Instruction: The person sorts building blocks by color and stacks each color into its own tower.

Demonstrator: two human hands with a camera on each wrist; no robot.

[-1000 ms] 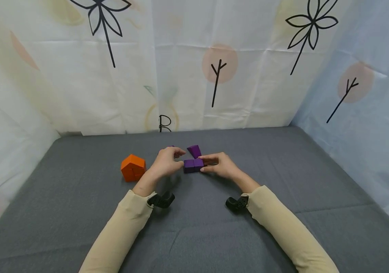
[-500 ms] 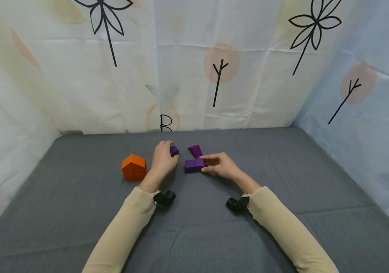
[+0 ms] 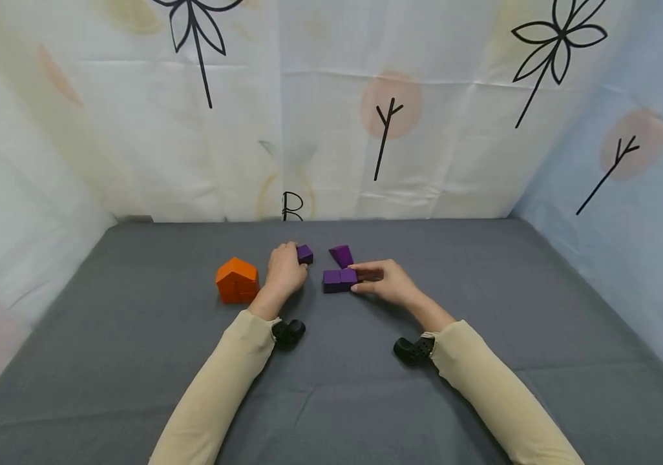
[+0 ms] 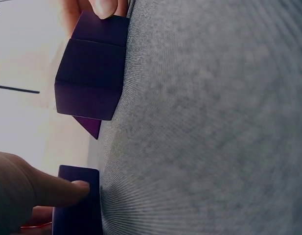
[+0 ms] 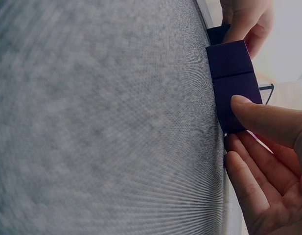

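My left hand (image 3: 287,268) grips a purple block (image 3: 305,254) near the back of the table, thumb flat on its near face in the left wrist view. To the right, two purple cube-like blocks (image 3: 340,280) sit side by side on the cloth. My right hand (image 3: 389,282) pinches the right-hand one, with its thumb (image 5: 253,111) on the near face and the other fingers around the far side. Just behind this pair lies a purple wedge-shaped block (image 3: 342,256), whose tip (image 4: 89,126) peeks out past the pair in the left wrist view.
An orange house-shaped stack of blocks (image 3: 237,281) stands left of my left hand. Grey cloth (image 3: 331,400) covers the table. Printed fabric (image 3: 331,129) hangs behind it and along both sides.
My left hand has moved from beside the purple pair back and left to the separate purple block and taken hold of it. The right hand stays on the pair. The head view has shifted slightly.
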